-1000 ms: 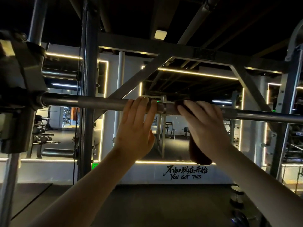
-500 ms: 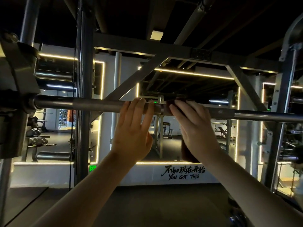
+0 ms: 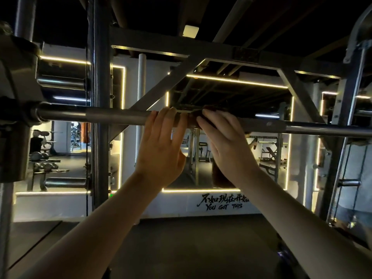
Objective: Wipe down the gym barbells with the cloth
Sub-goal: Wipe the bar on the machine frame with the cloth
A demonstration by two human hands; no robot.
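A barbell (image 3: 112, 116) lies across a rack (image 3: 99, 77) at head height, with a dark cloth (image 3: 220, 177) draped over its middle and hanging below. The right hand (image 3: 227, 143) presses the cloth to the bar with flat fingers (thumb hidden). The left hand (image 3: 161, 152) rests just beside it, fingers straight against bare steel. Behind at left, a low stand holds dumbbells (image 3: 43, 167).

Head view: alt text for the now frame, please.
Two bare hands reach up to a horizontal barbell: the right hand presses a dark cloth draped over it, and the left hand rests on the bar just beside it.
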